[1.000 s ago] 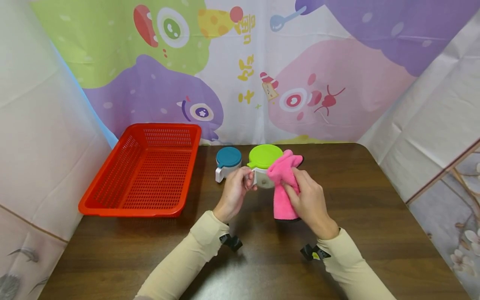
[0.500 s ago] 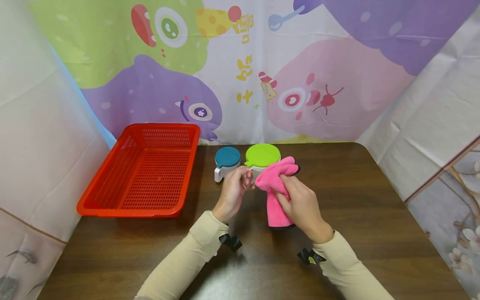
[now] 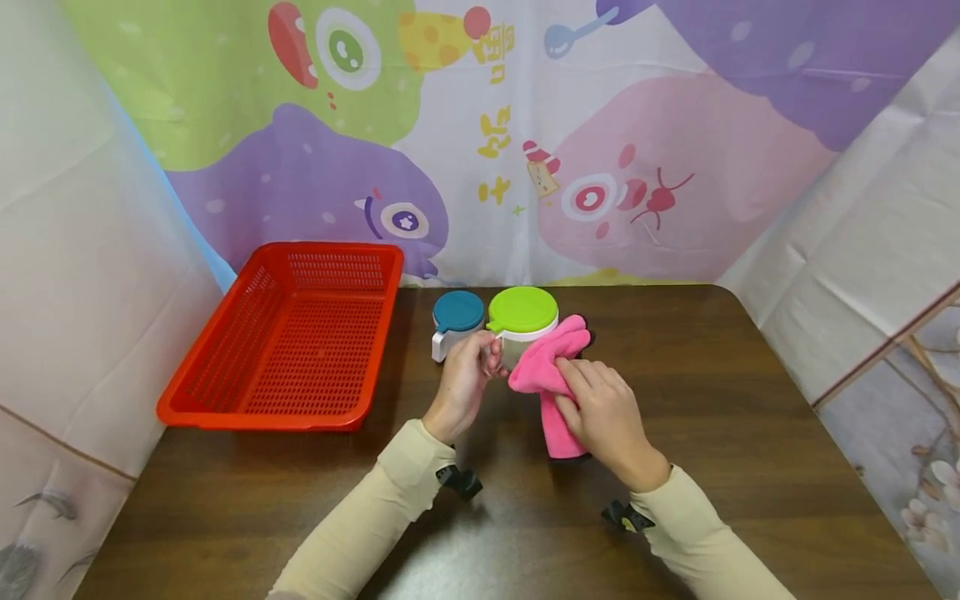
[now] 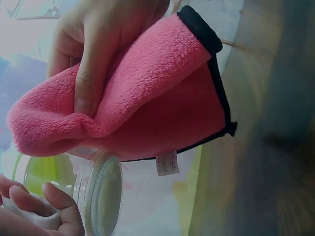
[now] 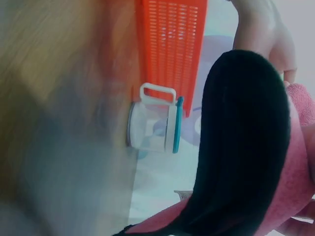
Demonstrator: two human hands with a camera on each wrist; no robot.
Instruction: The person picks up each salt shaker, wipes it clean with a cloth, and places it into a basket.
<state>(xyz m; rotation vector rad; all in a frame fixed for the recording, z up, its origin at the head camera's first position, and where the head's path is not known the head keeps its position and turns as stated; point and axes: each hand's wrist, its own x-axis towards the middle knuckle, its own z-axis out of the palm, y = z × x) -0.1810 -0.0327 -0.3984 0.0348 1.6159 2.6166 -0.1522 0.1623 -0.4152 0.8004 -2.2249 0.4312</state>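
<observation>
over the brown table, the left hand curls round the handle of the green jar, at its one o'clock, and the right hand pinches the cloth, at its ten o'clock, so a steady jar and light strokes should wipe best.

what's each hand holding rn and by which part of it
The left hand holds the green-lidded jar by its white handle; the right hand grips the pink cloth by a bunched fold around its middle.
</observation>
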